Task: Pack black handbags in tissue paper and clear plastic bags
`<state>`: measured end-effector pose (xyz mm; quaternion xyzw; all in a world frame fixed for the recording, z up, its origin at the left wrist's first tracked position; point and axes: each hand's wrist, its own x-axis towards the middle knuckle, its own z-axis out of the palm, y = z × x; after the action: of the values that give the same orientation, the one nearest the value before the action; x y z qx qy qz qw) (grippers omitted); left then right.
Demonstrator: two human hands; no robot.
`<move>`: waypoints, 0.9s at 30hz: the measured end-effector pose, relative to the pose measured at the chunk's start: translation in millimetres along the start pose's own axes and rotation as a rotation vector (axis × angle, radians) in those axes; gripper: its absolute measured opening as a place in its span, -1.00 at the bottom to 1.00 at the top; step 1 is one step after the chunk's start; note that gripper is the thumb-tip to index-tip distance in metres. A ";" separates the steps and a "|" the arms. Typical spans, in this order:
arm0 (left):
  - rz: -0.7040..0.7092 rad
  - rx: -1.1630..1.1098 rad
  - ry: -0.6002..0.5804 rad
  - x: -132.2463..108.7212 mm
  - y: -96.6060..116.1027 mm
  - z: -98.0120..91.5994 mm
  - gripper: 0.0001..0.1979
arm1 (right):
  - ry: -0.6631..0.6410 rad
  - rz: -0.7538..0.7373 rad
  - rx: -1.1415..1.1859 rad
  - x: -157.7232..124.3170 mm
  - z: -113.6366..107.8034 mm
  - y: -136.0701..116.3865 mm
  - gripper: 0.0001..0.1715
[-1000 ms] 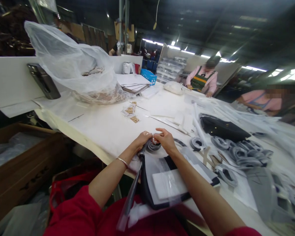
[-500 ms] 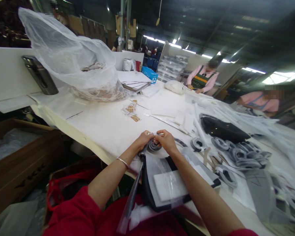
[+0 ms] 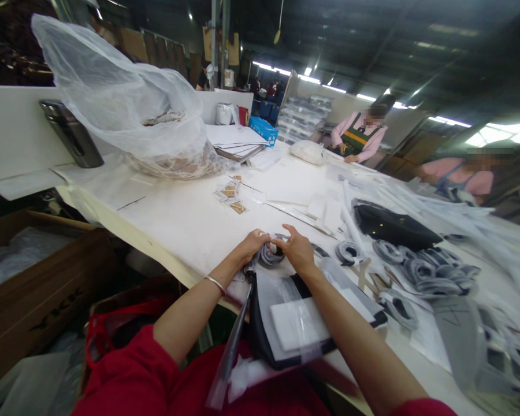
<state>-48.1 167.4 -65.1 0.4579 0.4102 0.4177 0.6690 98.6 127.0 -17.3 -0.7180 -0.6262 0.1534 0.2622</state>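
Note:
A coiled strap (image 3: 272, 256), grey and seemingly wrapped in clear film, stands at the near edge of the table, between my hands. My left hand (image 3: 253, 245) is closed, its fingertips pinching the coil's upper left side. On the other side my right hand (image 3: 298, 249) grips the coil's upper right with thumb and fingers, the index finger lifted. Below my hands lies a black handbag (image 3: 256, 338), tilted over the table edge and covered with white sheet and a white foam block (image 3: 301, 325) under clear plastic. A narrow clear plastic strip (image 3: 231, 358) hangs beside the bag.
More wrapped coiled straps (image 3: 433, 271) lie to the right, near a black bag (image 3: 394, 225). Small tan packets (image 3: 231, 193) are on the table ahead. A large translucent bag (image 3: 130, 110) and a flask (image 3: 71, 136) stand at left. Two people work across the table.
My right index finger has lifted away from the thumb, and a pale bit shows at the coil. My left hand has barely moved. The co-worker's hands across the table have shifted.

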 end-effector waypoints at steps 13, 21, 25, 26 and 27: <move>0.007 0.057 -0.060 -8.9 7.0 2.6 -0.76 | -0.185 -0.655 -0.728 16.0 -18.7 -25.7 -0.81; 0.039 0.100 -0.038 -13.0 11.4 -7.7 -0.49 | -0.068 -0.241 -0.694 35.8 -27.0 -8.8 -0.58; 0.078 0.169 0.037 -24.6 19.5 -39.2 -0.41 | -0.031 -0.067 -0.609 36.7 -76.0 20.4 -0.24; 0.080 0.194 0.044 -29.5 21.2 -48.0 -0.40 | -0.019 -0.049 -0.554 31.7 -91.5 30.3 -0.29; 0.083 0.222 0.051 -35.4 22.7 -56.1 -0.39 | -0.005 -0.035 -0.479 24.0 -107.2 41.4 -0.37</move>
<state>-115.6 154.7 -51.3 0.5348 0.4516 0.4085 0.5859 195.3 127.5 49.2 -0.7485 -0.6576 -0.0025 0.0855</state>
